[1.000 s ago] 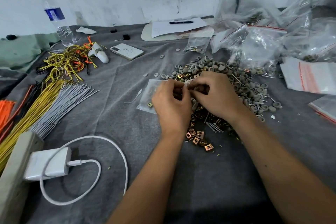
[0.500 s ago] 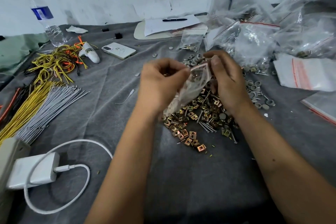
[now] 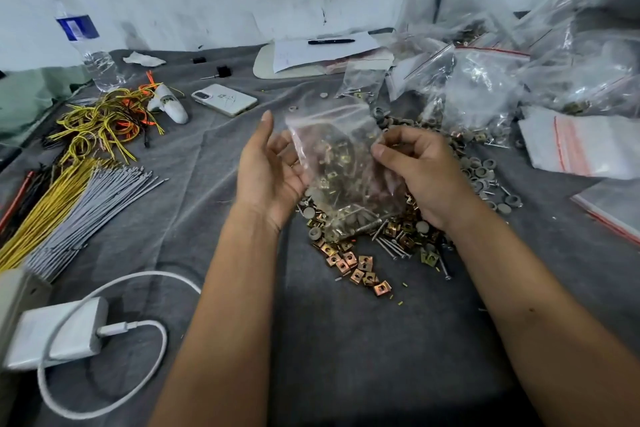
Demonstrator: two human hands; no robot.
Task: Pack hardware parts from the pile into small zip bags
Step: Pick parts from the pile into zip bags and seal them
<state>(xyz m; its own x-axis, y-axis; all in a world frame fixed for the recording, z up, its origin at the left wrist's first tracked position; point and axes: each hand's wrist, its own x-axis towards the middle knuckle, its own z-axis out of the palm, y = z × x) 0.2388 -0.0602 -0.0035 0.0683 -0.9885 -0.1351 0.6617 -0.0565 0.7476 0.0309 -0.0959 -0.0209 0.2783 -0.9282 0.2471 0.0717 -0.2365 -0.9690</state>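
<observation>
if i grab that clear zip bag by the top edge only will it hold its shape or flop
Probably flop: the zip bag is thin, wrinkled film, held between the left hand and right hand. The parts inside would likely sag to the bottom and swing. The glossy film may also be slippery.

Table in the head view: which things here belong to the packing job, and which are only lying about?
Belong to the job:
small zip bag, between left hand and right hand
pile of hardware parts
filled bags
empty zip bags

Lying about:
phone
water bottle
charger
pen
wire bundles
</observation>
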